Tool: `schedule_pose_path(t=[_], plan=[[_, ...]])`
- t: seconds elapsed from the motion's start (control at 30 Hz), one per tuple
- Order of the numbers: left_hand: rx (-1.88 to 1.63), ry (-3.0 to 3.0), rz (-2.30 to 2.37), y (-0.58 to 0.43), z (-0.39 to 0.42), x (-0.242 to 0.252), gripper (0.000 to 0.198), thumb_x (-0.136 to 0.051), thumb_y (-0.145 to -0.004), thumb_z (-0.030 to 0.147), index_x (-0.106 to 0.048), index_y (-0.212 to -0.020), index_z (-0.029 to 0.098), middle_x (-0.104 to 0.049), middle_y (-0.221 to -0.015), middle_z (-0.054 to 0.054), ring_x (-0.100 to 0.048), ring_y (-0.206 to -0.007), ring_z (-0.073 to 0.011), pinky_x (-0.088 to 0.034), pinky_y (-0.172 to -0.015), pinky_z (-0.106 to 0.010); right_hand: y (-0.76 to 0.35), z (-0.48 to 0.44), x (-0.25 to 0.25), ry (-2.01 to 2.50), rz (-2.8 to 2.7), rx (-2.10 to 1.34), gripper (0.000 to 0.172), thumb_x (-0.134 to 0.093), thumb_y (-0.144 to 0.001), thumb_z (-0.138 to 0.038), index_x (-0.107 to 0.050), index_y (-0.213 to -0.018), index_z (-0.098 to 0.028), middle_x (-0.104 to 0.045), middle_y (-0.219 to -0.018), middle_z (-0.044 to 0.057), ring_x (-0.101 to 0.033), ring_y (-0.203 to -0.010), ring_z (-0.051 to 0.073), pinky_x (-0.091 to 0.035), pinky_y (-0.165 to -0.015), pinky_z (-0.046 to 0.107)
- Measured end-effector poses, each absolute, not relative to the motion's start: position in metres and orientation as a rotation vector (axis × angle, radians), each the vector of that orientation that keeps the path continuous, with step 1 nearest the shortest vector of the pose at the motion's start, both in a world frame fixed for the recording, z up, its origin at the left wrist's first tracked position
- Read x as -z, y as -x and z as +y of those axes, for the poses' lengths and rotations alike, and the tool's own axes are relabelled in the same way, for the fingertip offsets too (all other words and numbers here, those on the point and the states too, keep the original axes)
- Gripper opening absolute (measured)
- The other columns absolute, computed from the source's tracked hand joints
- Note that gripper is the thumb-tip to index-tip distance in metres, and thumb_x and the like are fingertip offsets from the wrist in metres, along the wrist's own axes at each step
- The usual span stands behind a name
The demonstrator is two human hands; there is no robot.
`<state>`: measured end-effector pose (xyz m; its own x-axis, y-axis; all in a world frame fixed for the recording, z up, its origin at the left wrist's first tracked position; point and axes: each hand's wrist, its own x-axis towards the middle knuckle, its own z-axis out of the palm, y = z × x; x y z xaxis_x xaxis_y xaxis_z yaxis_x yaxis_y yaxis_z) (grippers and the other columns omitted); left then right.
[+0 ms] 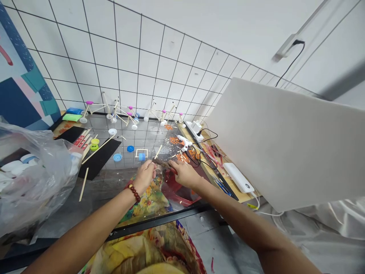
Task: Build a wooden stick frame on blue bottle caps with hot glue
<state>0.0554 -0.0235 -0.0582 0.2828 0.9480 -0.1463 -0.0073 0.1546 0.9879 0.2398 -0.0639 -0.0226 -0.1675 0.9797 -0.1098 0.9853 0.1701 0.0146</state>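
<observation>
My left hand (pixel 145 176), a beaded bracelet at its wrist, is closed with thumb and fingers pinched round a thin pale wooden stick (pixel 158 152) that slants up from it. My right hand (pixel 184 173) is closed on a dark brown narrow tool (pixel 162 163), which reaches across to the left fingertips. Its exact kind is too small to make out. Just beyond the left hand are a small square frame of sticks (pixel 142 150) and a light blue piece (pixel 142 156) by its lower edge. Blue bottle caps (pixel 130 148) lie to the left.
A white glue gun (pixel 185 144) with a black cord lies among wood chips. Stick models with cap wheels (pixel 131 112) line the back. Left are a black sheet (pixel 99 158) and a plastic bag (pixel 42 175). A power strip (pixel 194 131) and white board (pixel 279 140) stand right.
</observation>
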Motion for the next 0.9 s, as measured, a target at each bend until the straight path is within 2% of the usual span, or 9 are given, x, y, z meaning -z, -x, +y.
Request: schedule_pose_path(t=[0.17, 0.23, 0.3, 0.37, 0.5, 0.63, 0.9], plan=[[-0.845, -1.114, 1.009, -0.052, -0.024, 0.051, 0.014, -0.044, -0.086, 0.023, -0.050, -0.073, 0.019, -0.049, -0.046, 0.006, -0.038, -0.035, -0.0066, -0.026, -0.037, -0.016, -0.246, -0.062, 0.024, -1.947, 2.364, 0.112, 0.036, -0.038, -0.098, -0.027, -0.054, -0.130, -0.021, -0.068, -0.108, 0.010, -0.065, -0.093, 0.022, -0.042, -0.075, 0.028], [-0.753, -1.009, 0.931, -0.050, -0.021, 0.047, 0.013, -0.047, -0.086, 0.024, -0.053, -0.075, 0.018, -0.059, -0.053, 0.001, -0.050, -0.040, -0.0086, -0.037, -0.041, -0.017, -0.249, -0.061, 0.024, -1.932, 2.380, 0.127, 0.036, -0.039, -0.098, -0.027, -0.054, -0.130, -0.021, -0.068, -0.107, 0.010, -0.064, -0.093, 0.022, -0.041, -0.075, 0.028], [-0.676, -0.911, 0.853, -0.047, -0.017, 0.043, 0.013, -0.049, -0.086, 0.024, -0.057, -0.079, 0.015, -0.068, -0.066, -0.006, -0.063, -0.051, -0.0125, -0.049, -0.052, -0.021, -0.253, -0.060, 0.024, -1.919, 2.389, 0.134, 0.036, -0.040, -0.097, -0.026, -0.053, -0.130, -0.020, -0.069, -0.108, 0.011, -0.064, -0.093, 0.022, -0.041, -0.075, 0.028], [-0.646, -0.868, 0.832, -0.045, -0.015, 0.040, 0.014, -0.051, -0.087, 0.023, -0.059, -0.084, 0.012, -0.072, -0.074, -0.011, -0.068, -0.058, -0.0149, -0.054, -0.058, -0.024, -0.254, -0.059, 0.023, -1.910, 2.401, 0.136, 0.035, -0.041, -0.097, -0.025, -0.054, -0.128, -0.019, -0.069, -0.106, 0.011, -0.064, -0.094, 0.022, -0.040, -0.076, 0.028], [-0.660, -0.874, 0.859, -0.045, -0.014, 0.040, 0.015, -0.049, -0.092, 0.024, -0.059, -0.089, 0.013, -0.070, -0.069, -0.008, -0.066, -0.053, -0.0136, -0.050, -0.051, -0.020, -0.251, -0.059, 0.020, -1.908, 2.394, 0.130, 0.032, -0.041, -0.098, -0.027, -0.056, -0.125, -0.020, -0.070, -0.103, 0.010, -0.064, -0.090, 0.022, -0.039, -0.073, 0.028], [-0.711, -0.861, 0.935, -0.047, -0.017, 0.040, 0.019, -0.042, -0.094, 0.021, -0.053, -0.080, 0.016, -0.063, -0.056, -0.002, -0.059, -0.045, -0.0109, -0.041, -0.043, -0.017, -0.245, -0.058, 0.019, -1.913, 2.353, 0.091, 0.032, -0.038, -0.100, -0.029, -0.055, -0.125, -0.021, -0.069, -0.102, 0.010, -0.065, -0.087, 0.022, -0.039, -0.070, 0.029], [-0.779, -0.812, 0.938, -0.052, -0.028, 0.034, 0.020, -0.045, -0.092, 0.023, -0.052, -0.075, 0.016, -0.057, -0.052, 0.001, -0.050, -0.042, -0.0084, -0.035, -0.042, -0.017, -0.248, -0.063, 0.021, -1.947, 2.338, 0.024, 0.038, -0.040, -0.098, -0.030, -0.052, -0.134, -0.023, -0.065, -0.107, 0.011, -0.066, -0.087, 0.024, -0.043, -0.071, 0.031]])
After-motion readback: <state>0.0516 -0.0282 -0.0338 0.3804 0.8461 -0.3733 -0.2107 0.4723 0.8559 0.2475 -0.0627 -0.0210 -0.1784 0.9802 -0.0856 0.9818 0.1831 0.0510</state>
